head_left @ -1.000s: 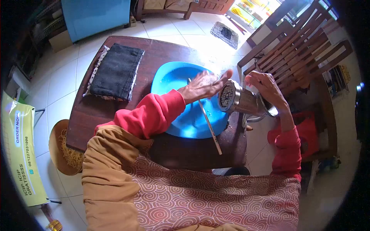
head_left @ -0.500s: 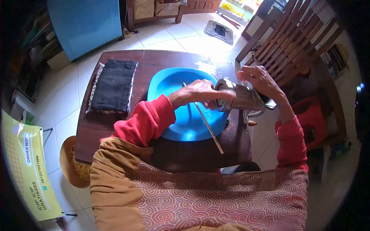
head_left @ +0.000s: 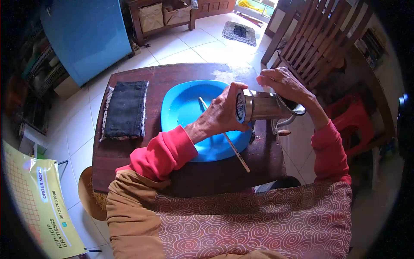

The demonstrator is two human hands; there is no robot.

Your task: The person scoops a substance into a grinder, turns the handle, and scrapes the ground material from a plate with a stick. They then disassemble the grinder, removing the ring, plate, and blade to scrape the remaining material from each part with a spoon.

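A metal meat grinder (head_left: pixel 265 108) lies across the right edge of the wooden table, its perforated end facing left over the blue basin (head_left: pixel 177 99). My left hand (head_left: pixel 222 108) is closed around the ring at that end, thumb above and fingers below. Over the grinder's body, beside its flared mouth, my right hand (head_left: pixel 286 84) is bent with its fingers curled together; whatever they hold, if anything, is hidden. Below the mouth is the crank with its wooden knob (head_left: pixel 284 132). A thin stick (head_left: pixel 236 151) leans across the basin's rim, partly behind my left hand.
A folded black cloth (head_left: pixel 125 110) lies on the table's left side. A tan bowl of noodle-like strands (head_left: pixel 97 200) stands low at the left. A slatted wooden chair (head_left: pixel 317 43) and a red plastic stool (head_left: pixel 353 123) are at the right. Dark crumbs lie beside the basin.
My left hand has turned from reaching across the grinder's end, blurred, to wrapping around its ring. My right hand stays over the grinder. The whole view has shifted slightly.
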